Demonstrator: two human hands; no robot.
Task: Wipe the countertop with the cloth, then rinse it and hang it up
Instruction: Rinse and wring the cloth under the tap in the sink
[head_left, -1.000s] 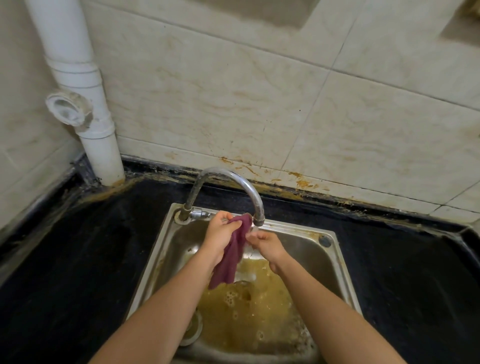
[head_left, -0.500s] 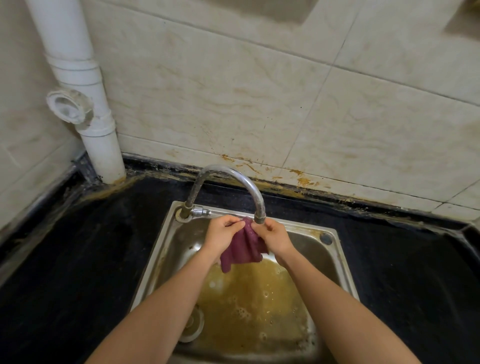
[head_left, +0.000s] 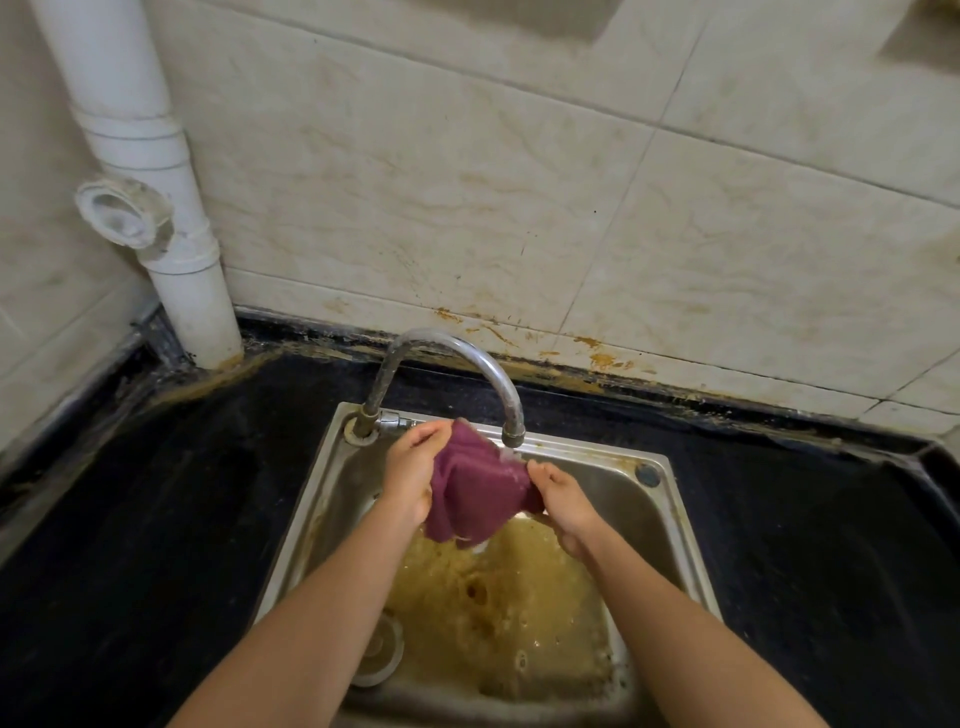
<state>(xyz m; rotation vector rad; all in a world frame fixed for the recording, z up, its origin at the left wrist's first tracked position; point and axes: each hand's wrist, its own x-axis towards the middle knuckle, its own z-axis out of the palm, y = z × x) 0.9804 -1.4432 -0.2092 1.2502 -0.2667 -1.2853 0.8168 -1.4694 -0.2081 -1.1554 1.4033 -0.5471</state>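
**Cloth held under the faucet spout**

The left hand (head_left: 413, 480) grips the purple cloth (head_left: 475, 496) at its left edge, fingers curled round the fabric. The right hand (head_left: 563, 499) pinches its right edge. The cloth hangs bunched between the 2 hands, just below the faucet (head_left: 467, 358) spout, above brown water pooled in the steel sink (head_left: 670, 499).

The cloth (head_left: 475, 488) is hiding the fingertips of the left hand (head_left: 410, 478); murky water (head_left: 498, 597) below that hand is concealing the sink (head_left: 597, 457) floor, and its forearm (head_left: 311, 623) is covering part of the strainer (head_left: 387, 649).
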